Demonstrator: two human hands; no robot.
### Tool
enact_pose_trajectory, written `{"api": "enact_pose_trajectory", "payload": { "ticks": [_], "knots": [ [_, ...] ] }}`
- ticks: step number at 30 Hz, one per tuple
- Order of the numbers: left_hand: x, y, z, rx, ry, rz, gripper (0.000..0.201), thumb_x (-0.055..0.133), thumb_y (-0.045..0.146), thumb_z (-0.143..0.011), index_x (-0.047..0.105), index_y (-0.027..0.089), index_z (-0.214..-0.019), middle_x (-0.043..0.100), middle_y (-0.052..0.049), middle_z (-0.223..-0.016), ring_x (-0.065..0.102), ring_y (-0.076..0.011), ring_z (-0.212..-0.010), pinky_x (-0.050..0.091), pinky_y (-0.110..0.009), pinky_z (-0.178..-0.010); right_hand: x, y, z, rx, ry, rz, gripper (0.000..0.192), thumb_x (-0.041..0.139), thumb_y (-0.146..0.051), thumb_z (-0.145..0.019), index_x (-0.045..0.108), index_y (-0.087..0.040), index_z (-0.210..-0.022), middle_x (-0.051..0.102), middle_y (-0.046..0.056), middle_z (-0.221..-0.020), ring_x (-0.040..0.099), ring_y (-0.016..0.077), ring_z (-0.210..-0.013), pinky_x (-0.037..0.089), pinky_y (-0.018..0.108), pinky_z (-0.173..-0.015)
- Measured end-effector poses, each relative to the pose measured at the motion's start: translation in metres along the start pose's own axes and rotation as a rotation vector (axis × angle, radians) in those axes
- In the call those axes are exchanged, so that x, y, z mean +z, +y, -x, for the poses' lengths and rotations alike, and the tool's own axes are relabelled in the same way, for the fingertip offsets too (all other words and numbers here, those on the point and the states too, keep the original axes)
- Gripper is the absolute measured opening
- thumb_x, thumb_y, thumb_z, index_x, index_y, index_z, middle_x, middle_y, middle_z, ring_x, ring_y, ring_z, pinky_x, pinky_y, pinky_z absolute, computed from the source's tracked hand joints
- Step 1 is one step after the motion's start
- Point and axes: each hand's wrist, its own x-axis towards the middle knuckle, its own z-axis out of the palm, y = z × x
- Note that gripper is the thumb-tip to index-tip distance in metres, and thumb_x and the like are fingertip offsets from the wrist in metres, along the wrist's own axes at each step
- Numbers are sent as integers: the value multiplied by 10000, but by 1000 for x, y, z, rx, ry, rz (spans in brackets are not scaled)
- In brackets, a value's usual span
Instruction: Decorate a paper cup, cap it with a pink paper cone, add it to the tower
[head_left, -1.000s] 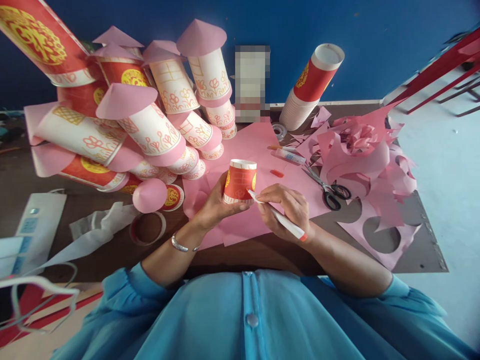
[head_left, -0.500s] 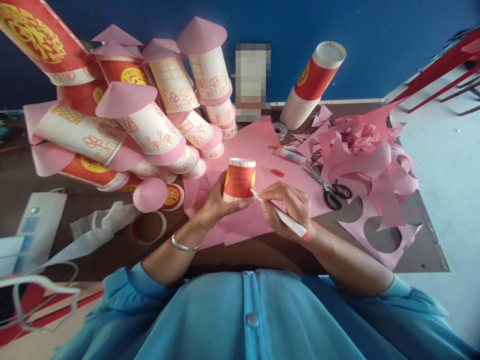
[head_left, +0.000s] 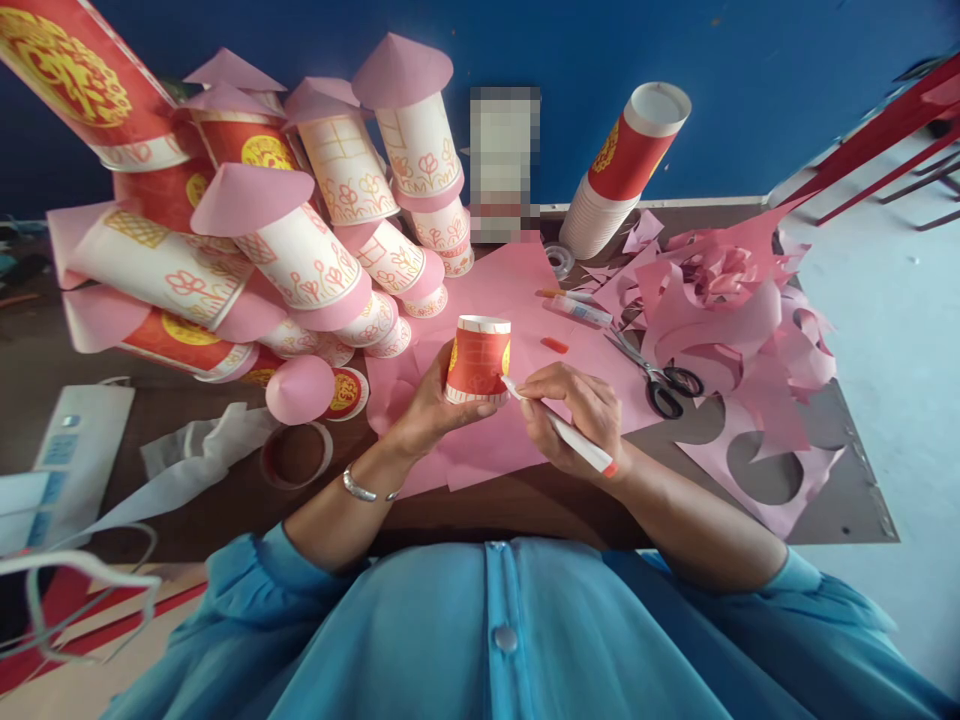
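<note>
Holding red paper cup (head_left: 478,358), white marker (head_left: 583,449) alongside

Your place: craft work spot, indoors; home, classroom or workshop, cannot tell which. Signs: desk (head_left: 480,512) before you strewn with pink paper scraps (head_left: 750,325), scissors (head_left: 653,376), tape roll (head_left: 327,452); pink sheets (head_left: 491,448) under marker (head_left: 581,445) and red cup (head_left: 477,360) you hold. On your left, cup towers (head_left: 304,262) with pink cone roofs (head_left: 255,200), drawn flowers (head_left: 322,285). Farther off, stack of paper cups (head_left: 624,160) near blue wall (head_left: 585,60).

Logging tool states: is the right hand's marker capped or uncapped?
Uncapped: the marker shows its bare tip near the cup, and a red cap lies on pink paper.
</note>
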Motion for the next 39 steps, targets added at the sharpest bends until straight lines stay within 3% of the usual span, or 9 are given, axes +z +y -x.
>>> {"api": "enact_pose_trajectory", "payload": {
  "ticks": [39],
  "knots": [
    [2, 2, 0, 31, -22, -7, 729, 956, 470, -665, 581, 240, -1246, 688, -54, -1111, 670, -217, -983, 555, -345, -842, -2, 1, 0, 1, 27, -12, 198, 613, -71, -893, 640, -222, -1017, 733, 13, -780, 706, 155, -648, 577, 270, -601]
  ]
}}
